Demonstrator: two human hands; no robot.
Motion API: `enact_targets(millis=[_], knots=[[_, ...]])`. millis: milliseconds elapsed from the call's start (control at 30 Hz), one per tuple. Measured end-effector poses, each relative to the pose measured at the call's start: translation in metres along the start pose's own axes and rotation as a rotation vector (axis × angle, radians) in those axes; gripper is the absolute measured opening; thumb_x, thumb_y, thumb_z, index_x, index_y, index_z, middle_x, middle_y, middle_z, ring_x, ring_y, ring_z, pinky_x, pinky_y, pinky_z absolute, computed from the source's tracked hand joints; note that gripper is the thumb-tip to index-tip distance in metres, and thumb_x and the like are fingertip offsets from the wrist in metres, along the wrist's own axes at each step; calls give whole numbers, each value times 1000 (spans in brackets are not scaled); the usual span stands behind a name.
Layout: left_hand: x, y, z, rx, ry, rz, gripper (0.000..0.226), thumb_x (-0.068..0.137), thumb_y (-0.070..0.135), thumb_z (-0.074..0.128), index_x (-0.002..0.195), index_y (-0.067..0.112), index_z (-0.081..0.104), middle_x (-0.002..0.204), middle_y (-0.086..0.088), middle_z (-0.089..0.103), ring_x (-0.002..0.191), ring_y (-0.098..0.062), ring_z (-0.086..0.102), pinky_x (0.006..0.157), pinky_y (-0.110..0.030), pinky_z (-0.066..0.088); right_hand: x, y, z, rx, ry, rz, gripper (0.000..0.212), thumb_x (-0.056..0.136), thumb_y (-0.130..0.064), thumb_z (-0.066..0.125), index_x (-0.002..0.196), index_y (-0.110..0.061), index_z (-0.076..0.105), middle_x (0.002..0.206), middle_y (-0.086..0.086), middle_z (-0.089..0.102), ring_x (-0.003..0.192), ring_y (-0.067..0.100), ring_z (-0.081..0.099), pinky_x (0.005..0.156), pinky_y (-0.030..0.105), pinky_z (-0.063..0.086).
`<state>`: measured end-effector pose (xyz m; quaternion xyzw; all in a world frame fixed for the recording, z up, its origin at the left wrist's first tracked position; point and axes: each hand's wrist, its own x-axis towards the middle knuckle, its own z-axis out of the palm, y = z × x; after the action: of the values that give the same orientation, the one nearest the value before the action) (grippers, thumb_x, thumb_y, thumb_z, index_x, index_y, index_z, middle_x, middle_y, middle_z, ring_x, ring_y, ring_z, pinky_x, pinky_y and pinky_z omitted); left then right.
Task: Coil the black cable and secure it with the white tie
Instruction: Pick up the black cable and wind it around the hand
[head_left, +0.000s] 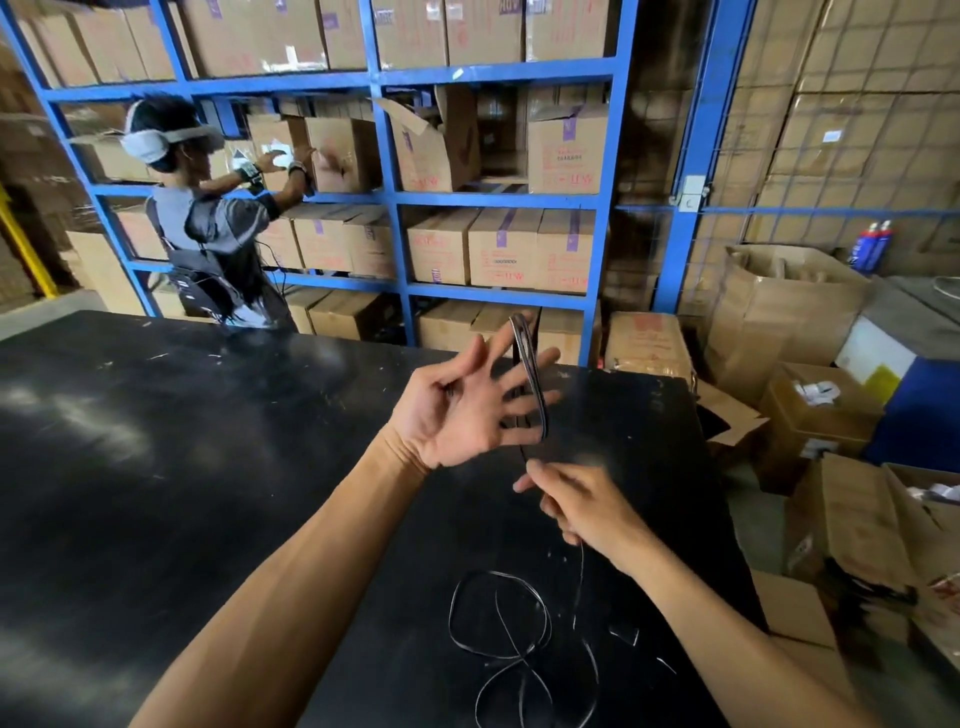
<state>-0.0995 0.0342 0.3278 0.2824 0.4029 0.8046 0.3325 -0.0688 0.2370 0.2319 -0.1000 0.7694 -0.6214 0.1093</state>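
Note:
My left hand is raised above the black table, palm toward me and fingers spread. Several turns of the black cable are looped around its fingers, forming a narrow upright coil. Just below, my right hand pinches the cable where it leaves the coil. From there the loose cable drops onto the table and lies in slack loops near the front edge. I cannot make out a white tie; only small pale scraps lie by the loops.
Another person reaches into blue shelving full of cardboard boxes beyond the table. Open cartons stand on the floor past the table's right edge.

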Motion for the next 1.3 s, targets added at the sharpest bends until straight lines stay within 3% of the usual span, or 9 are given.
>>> enact_targets(millis=[133,267,367,567,667,833,967,1133,1300], knots=[[-7,13,-26,34,259,47,58,99,44,36,155,35,28,159,-10,32,139,-40,37,100,-61,36,-24,7,-5,-10,27,-70,33,101,-41,60,83,-20,79,54,-2,46,43,12,36,39,24,33],[-22,7,-51,36,414,-5,55,93,44,51,147,34,46,158,-7,33,142,-39,27,98,-55,39,-37,-11,-29,55,86,-139,41,85,-49,74,71,-11,72,51,1,43,39,11,35,36,22,31],[-29,-7,-58,82,450,-127,48,98,43,42,145,38,51,157,-6,37,147,-40,22,106,-59,29,-32,-41,-53,106,115,-213,38,81,-49,77,72,-12,73,51,-2,45,38,11,36,36,21,32],[-16,-35,-16,141,153,-401,48,94,48,55,142,43,53,152,-4,24,126,-32,14,105,-49,19,9,-102,-71,6,174,-290,27,78,-46,72,77,-20,79,50,-11,49,39,6,38,36,22,31],[-9,-39,-1,207,17,-436,50,97,51,43,148,48,42,161,6,30,146,-36,22,111,-48,28,27,-110,-68,-164,251,-296,19,80,-52,70,77,-35,78,47,-14,54,37,0,45,38,20,34],[-12,-24,11,113,-103,-281,58,99,45,45,155,38,30,161,-3,35,150,-48,-1,117,-65,9,37,-76,-61,-162,199,-214,13,96,-44,66,88,-44,76,56,-15,63,42,-2,48,42,18,35],[-9,-4,9,33,-139,-72,61,101,39,41,158,35,20,168,-14,13,150,-51,0,116,-71,-1,23,-31,-30,81,52,-116,21,96,-47,62,88,-34,76,66,-4,54,44,6,40,41,22,34],[-1,18,-7,12,96,96,57,99,44,39,154,37,30,163,-15,27,145,-46,29,107,-68,28,-10,-2,2,16,-54,-122,31,106,-36,52,97,-18,76,64,-1,50,44,11,39,41,23,36],[-14,27,-40,32,363,89,44,96,45,42,136,34,57,146,-12,41,131,-40,34,101,-56,36,-33,-12,-16,-1,-19,-134,27,103,-28,61,83,-15,76,56,1,47,41,11,36,37,23,33]])
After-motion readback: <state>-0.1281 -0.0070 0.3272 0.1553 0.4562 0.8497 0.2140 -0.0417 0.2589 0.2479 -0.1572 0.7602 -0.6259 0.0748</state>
